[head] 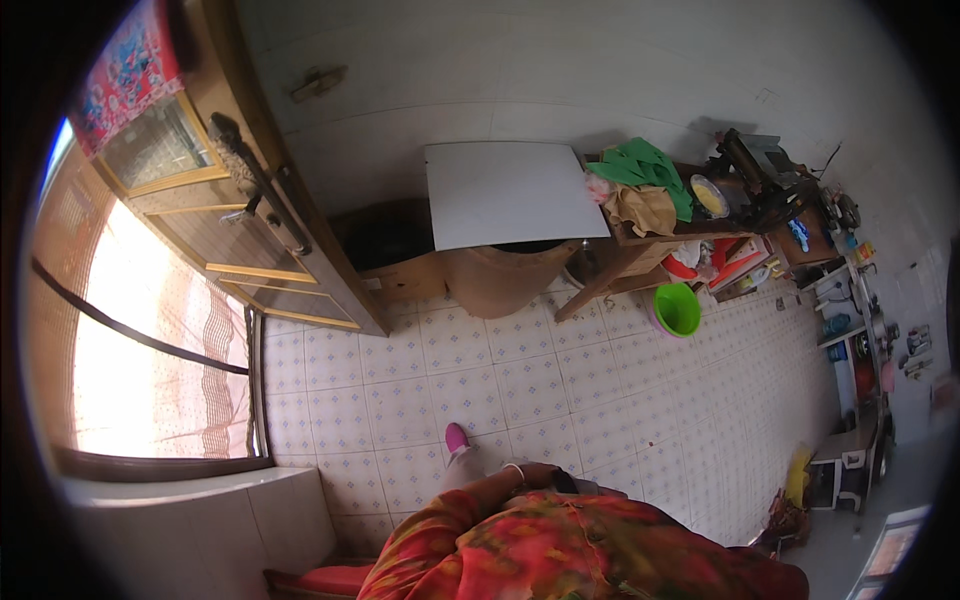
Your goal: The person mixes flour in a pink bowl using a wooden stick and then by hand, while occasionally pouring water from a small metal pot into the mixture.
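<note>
My left hand (538, 475), with a pale bangle at the wrist, rests low in front of my body. A small dark thing (564, 481) shows just beyond its fingers; whether the hand grips it cannot be made out. My right hand is out of view. The red and orange patterned top (555, 544) covers my front and the sleeve. Below it shows a light trouser leg (461, 471), ending in a pink shoe (455, 436) on the tiled floor (461, 375).
A brown door (292, 217) stands ajar at left, beside a curtained doorway (150, 330). A white board (514, 195) covers a large brown vat (510, 281). Right of it are a wooden table (652, 234) bearing cloths, a green bucket (677, 310) and a shelf rack (844, 315).
</note>
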`<state>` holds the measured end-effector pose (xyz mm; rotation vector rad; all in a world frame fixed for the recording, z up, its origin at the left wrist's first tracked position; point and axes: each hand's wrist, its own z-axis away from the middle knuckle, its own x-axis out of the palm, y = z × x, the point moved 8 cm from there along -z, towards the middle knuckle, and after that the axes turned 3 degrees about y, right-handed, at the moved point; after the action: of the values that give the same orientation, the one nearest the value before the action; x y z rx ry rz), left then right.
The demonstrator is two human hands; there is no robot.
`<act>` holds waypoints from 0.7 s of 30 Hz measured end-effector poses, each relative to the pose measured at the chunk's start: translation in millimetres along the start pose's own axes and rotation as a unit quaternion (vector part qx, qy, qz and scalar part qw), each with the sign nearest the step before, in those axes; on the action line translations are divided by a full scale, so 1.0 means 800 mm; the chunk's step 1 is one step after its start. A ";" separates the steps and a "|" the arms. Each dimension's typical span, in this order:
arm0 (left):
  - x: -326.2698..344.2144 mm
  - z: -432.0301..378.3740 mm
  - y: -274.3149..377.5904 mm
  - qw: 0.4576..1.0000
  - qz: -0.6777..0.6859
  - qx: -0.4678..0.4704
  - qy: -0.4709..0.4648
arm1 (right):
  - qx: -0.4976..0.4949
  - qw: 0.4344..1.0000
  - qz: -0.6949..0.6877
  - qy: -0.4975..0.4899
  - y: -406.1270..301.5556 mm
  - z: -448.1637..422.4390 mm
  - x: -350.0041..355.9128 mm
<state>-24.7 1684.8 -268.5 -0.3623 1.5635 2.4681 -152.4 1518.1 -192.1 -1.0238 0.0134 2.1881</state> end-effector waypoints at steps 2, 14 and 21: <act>-0.028 -0.013 -0.015 0.994 -0.047 0.085 0.059 | 0.014 1.000 0.002 0.012 -0.016 -0.010 -0.009; -0.107 -0.190 -0.039 0.990 0.037 0.128 0.048 | 0.051 0.992 0.112 0.022 -0.073 -0.127 -0.090; -0.199 -0.226 -0.008 0.999 0.027 0.035 -0.003 | -0.080 0.983 0.088 0.137 -0.073 -0.191 -0.184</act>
<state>146.3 1518.1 -299.0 -0.3051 1.6740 2.4427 49.1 1429.3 -181.7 -1.4589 0.0580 2.2139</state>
